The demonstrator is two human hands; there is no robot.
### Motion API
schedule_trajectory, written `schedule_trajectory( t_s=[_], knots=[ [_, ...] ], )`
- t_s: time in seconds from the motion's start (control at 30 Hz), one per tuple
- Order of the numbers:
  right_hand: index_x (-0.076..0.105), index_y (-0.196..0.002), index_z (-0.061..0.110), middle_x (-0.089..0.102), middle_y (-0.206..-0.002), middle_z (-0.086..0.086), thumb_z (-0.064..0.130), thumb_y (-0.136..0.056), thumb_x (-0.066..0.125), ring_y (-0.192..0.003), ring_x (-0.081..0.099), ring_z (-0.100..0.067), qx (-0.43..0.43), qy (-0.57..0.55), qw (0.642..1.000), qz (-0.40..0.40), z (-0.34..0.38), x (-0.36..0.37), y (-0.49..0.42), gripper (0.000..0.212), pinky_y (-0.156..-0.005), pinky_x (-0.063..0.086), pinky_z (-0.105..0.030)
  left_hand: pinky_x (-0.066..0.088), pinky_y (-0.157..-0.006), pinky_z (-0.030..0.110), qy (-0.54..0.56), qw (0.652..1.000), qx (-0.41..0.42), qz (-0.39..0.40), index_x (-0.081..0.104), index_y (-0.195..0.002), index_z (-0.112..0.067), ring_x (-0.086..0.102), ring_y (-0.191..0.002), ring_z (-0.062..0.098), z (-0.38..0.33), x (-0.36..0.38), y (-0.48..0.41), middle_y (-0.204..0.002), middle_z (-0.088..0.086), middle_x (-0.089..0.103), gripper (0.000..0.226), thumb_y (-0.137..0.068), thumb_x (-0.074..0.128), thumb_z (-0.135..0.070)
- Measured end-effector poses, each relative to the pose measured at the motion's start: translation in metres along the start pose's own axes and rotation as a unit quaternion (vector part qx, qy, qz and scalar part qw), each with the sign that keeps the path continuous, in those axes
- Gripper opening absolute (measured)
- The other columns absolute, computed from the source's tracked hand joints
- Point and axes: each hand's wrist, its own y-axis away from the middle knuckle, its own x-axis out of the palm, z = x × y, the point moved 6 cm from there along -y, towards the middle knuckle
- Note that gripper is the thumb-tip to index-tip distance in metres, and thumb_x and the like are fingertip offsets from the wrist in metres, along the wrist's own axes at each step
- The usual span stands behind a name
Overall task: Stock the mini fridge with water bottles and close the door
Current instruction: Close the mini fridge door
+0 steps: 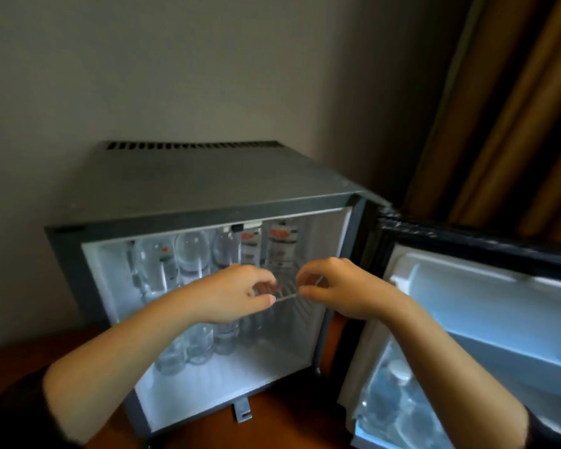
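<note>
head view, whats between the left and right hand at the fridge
The front edge of the white wire shelf spans the gap between the left hand and right hand, with clear plastic water bottles standing behind it, in the head view.

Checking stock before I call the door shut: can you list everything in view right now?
fridge: one, grey outside, white inside, on the wooden top against the wall
door: one, black rim, white lining, swung open to the right
wire shelf: one, pale, across the fridge's middle
water bottles: clear; about five on the shelf, several below it, at least two low in the door
wooden top: one, reddish brown, under the fridge
wall: grey, behind
curtain: brown, upper right
left hand: at the shelf's front edge, fingers curled
right hand: same edge, fingers curled; grip unclear for both
</note>
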Motion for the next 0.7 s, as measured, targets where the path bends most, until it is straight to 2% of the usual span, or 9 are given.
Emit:
schedule_trajectory(
  t_s=[0.07,0.1,0.2,0.3,0.4,0.5,0.57,0.63,0.7],
  knots=[
    [0.067,-0.104,0.018,0.069,-0.098,0.002,0.023,-0.091,0.058,-0.09,0.062,-0.011,0.012,0.002,0.999,-0.033,0.003,-0.029,0.021,0.017,-0.082,0.046,-0.024,0.05,-0.08,0.032,-0.009,0.999,0.049,-0.001,0.06,-0.097,-0.02,0.061,-0.084,0.014,-0.028,-0.013,-0.003,-0.089,-0.001,0.064,0.016,-0.091,0.054,-0.033],
    [0.067,-0.102,0.018,0.068,-0.091,0.003,0.022,-0.09,0.059,-0.086,0.062,-0.012,0.019,0.003,0.998,-0.058,0.004,-0.044,0.031,0.015,-0.08,0.047,-0.025,0.049,-0.081,0.033,-0.012,0.997,0.073,0.001,0.06,-0.094,-0.019,0.061,-0.084,0.013,-0.042,-0.018,-0.004,-0.088,-0.002,0.063,0.016,-0.091,0.054,-0.033],
    [0.068,-0.094,0.019,0.061,-0.073,0.011,0.019,-0.089,0.059,-0.075,0.062,-0.012,0.053,-0.004,0.988,-0.143,-0.006,-0.086,0.063,0.01,-0.077,0.049,-0.029,0.048,-0.084,0.03,-0.028,0.99,0.135,-0.01,0.06,-0.103,-0.016,0.059,-0.091,0.011,-0.088,-0.029,-0.012,-0.099,-0.002,0.064,0.021,-0.091,0.055,-0.032],
    [0.068,-0.093,0.02,0.063,-0.079,0.009,0.02,-0.09,0.059,-0.079,0.061,-0.012,0.102,0.012,0.97,-0.221,-0.027,-0.118,0.095,0.009,-0.077,0.049,-0.029,0.046,-0.09,0.031,-0.015,0.979,0.195,-0.062,0.06,-0.114,-0.017,0.059,-0.097,0.011,-0.132,-0.035,-0.024,-0.108,-0.001,0.062,0.028,-0.089,0.057,-0.03],
    [0.066,-0.105,0.019,0.061,-0.094,0.003,0.023,-0.09,0.059,-0.095,0.058,-0.017,0.153,0.051,0.948,-0.274,-0.059,-0.138,0.126,0.016,-0.086,0.049,-0.034,0.035,-0.105,0.033,-0.04,0.969,0.231,-0.085,0.049,-0.128,-0.023,0.046,-0.119,0.014,-0.168,-0.028,-0.046,-0.127,-0.002,0.051,0.041,-0.089,0.054,-0.036],
    [0.056,-0.127,0.018,0.058,-0.125,-0.004,0.03,-0.093,0.054,-0.121,0.048,-0.026,0.233,0.119,0.929,-0.263,-0.099,-0.148,0.154,0.036,-0.101,0.04,-0.041,0.01,-0.116,0.036,-0.122,0.962,0.224,-0.098,0.031,-0.142,-0.022,0.03,-0.135,0.019,-0.202,-0.017,-0.072,-0.145,-0.002,0.036,0.057,-0.091,0.047,-0.044],
    [0.046,-0.137,0.02,0.05,-0.14,-0.002,0.04,-0.096,0.045,-0.131,0.042,-0.025,0.301,0.152,0.914,-0.225,-0.125,-0.151,0.169,0.046,-0.107,0.032,-0.039,0.002,-0.118,0.04,-0.138,0.966,0.203,-0.085,0.023,-0.145,-0.018,0.026,-0.139,0.02,-0.219,-0.007,-0.09,-0.149,0.002,0.032,0.063,-0.093,0.04,-0.049],
    [0.04,-0.141,0.024,0.043,-0.147,0.002,0.046,-0.098,0.036,-0.137,0.037,-0.021,0.353,0.16,0.903,-0.185,-0.141,-0.152,0.18,0.049,-0.112,0.022,-0.04,0.0,-0.117,0.043,-0.148,0.97,0.181,-0.066,0.025,-0.144,-0.015,0.029,-0.138,0.021,-0.232,0.003,-0.107,-0.148,0.004,0.036,0.063,-0.094,0.032,-0.053],
    [0.04,-0.141,0.026,0.041,-0.148,0.005,0.048,-0.098,0.03,-0.139,0.034,-0.017,0.366,0.156,0.902,-0.166,-0.145,-0.153,0.185,0.049,-0.116,0.011,-0.045,0.0,-0.117,0.046,-0.173,0.968,0.168,-0.065,0.036,-0.139,-0.014,0.037,-0.134,0.022,-0.239,0.01,-0.117,-0.142,0.004,0.044,0.063,-0.094,0.024,-0.057]
  ],
)
